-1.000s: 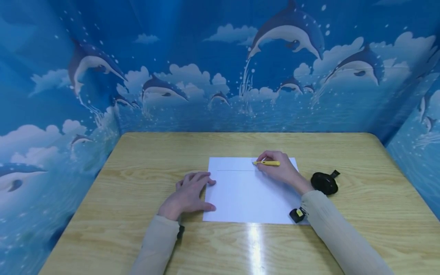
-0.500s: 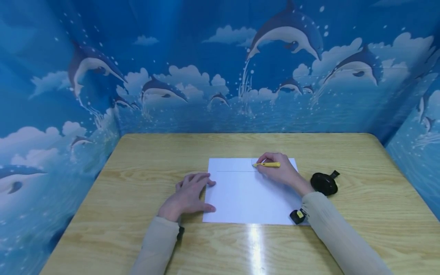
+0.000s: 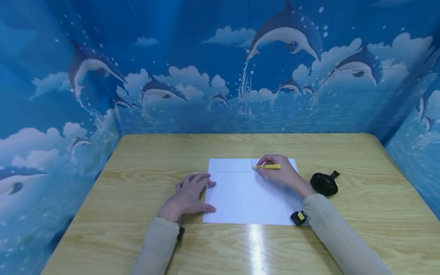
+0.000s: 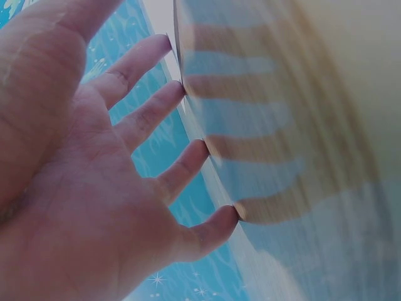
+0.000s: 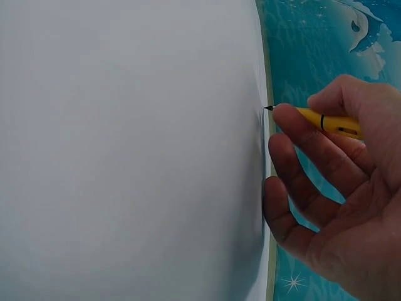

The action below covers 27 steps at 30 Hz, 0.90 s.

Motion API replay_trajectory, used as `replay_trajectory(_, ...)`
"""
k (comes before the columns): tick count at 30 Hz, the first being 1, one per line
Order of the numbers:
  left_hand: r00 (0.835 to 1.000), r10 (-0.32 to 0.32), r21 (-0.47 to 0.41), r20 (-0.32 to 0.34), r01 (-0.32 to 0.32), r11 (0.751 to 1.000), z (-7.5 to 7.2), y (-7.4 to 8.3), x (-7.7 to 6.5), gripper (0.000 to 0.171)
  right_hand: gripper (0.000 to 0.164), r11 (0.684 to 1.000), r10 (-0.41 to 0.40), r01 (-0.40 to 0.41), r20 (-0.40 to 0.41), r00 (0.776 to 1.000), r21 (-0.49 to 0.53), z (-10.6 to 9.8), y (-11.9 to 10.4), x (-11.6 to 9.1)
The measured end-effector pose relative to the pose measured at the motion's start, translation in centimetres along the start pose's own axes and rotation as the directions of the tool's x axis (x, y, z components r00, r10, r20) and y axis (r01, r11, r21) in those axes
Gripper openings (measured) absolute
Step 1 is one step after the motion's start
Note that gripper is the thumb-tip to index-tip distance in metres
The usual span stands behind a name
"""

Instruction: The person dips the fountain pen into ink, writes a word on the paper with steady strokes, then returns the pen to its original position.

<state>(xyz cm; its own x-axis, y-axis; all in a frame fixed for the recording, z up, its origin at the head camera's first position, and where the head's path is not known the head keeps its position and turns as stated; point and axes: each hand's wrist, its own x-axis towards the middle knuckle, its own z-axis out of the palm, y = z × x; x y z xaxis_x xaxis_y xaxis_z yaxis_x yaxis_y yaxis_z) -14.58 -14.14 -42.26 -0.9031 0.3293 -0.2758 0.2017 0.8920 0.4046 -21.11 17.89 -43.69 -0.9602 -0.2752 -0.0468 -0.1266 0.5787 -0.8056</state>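
Observation:
A sheet of white paper (image 3: pixel 237 198) lies on the wooden table, with a thin horizontal line and a short vertical line drawn near its far edge. My right hand (image 3: pixel 280 170) pinches a yellow pen (image 3: pixel 273 166), its tip on the paper by the short vertical line. In the right wrist view the dark nib meets the sheet, and the pen's rear end is hidden by the hand. My left hand (image 3: pixel 189 194) rests with spread fingers at the paper's left edge. The left wrist view shows its fingertips (image 4: pixel 222 222) touching the glossy tabletop.
On the table (image 3: pixel 144 164), right of the paper, lies a black rounded object (image 3: pixel 324 184) with a short tab. A small black device (image 3: pixel 298 218) with a yellow mark sits at the right wrist. A blue dolphin-print curtain (image 3: pixel 206 76) surrounds the table's back and sides.
My right hand has drawn the pen slightly toward me, and the short vertical line has grown longer. My left hand has stayed in place at the paper's edge.

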Motion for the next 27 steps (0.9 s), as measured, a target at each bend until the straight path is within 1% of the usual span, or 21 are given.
replay_trajectory(6,1.000,0.006,-0.005,-0.005,-0.006,1.000,0.05,-0.01,-0.02,0.073,0.013,1.000,-0.002,0.002,0.009,1.000,0.003,0.06,0.04,-0.15)
replay_trajectory(13,1.000,0.002,-0.009,-0.009,-0.002,1.000,0.17,0.01,0.01,0.074,0.014,1.000,0.029,-0.029,0.028,0.999,0.003,0.19,-0.15,-0.33)
replay_trajectory(18,1.000,-0.003,-0.014,-0.014,0.003,1.000,0.24,0.00,0.03,0.074,0.014,0.999,0.033,-0.034,0.045,0.998,0.017,0.28,-0.20,-0.59)
replay_trajectory(27,1.000,0.013,-0.011,-0.014,-0.013,1.000,0.18,-0.06,0.06,0.073,0.013,0.999,0.035,-0.036,0.045,0.998,0.020,0.31,-0.27,-0.74)
